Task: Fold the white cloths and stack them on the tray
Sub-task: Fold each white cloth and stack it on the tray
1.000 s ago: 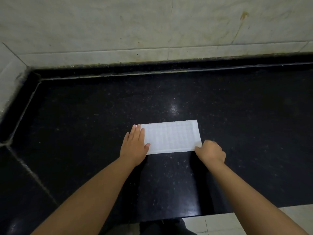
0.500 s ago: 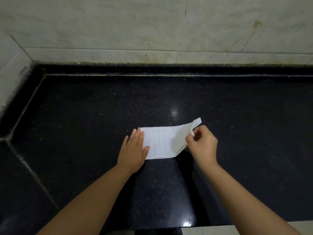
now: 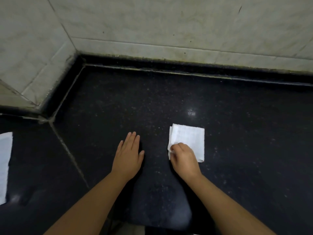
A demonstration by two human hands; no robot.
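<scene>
A white cloth (image 3: 189, 138), folded into a small square, lies on the black stone counter (image 3: 169, 99). My right hand (image 3: 183, 160) pinches its near left corner with curled fingers. My left hand (image 3: 128, 153) is off the cloth, to its left, flat with straight fingers over the counter. A second white cloth (image 3: 5, 165) lies at the far left edge of the view, cut off by the frame. No tray is in view.
Pale tiled walls (image 3: 152, 22) close the counter at the back and left, meeting in a corner. A seam (image 3: 67, 150) runs diagonally across the counter left of my left hand. The counter's front edge is near the bottom.
My right hand carried the cloth's right end over to the left, making a square. My left hand came off the cloth. The view turned left, and a second cloth appeared.
</scene>
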